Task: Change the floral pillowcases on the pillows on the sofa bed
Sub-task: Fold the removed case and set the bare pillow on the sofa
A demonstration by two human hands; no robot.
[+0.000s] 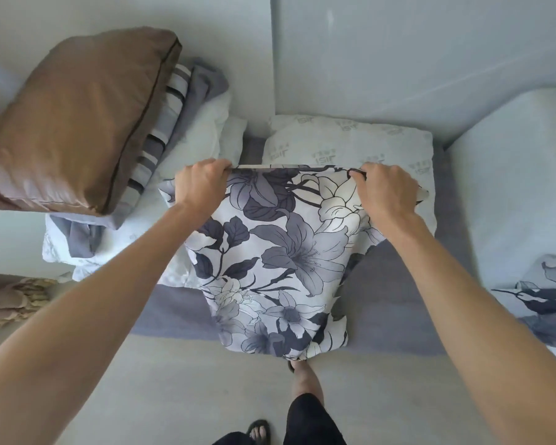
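A floral pillowcase (280, 261), white with grey and dark blue lilies, hangs over the front edge of the sofa bed (174, 313). Its open end lies across a bare white pillow (344, 142) printed with faint grey logos. My left hand (203, 184) grips the open hem at its left corner. My right hand (385, 191) grips the same hem at its right corner. The hem is stretched taut between both hands. The bare pillow sticks out beyond the hem toward the backrest; how much of it is inside the case is hidden.
A brown cushion (77, 123) rests on folded striped and grey bedding (177, 107) and another white pillow (199, 139) at the left. A second floral piece (540, 300) lies at the right edge. The pale sofa backrest (414, 53) rises behind. My sandalled feet (260, 428) stand on the floor below.
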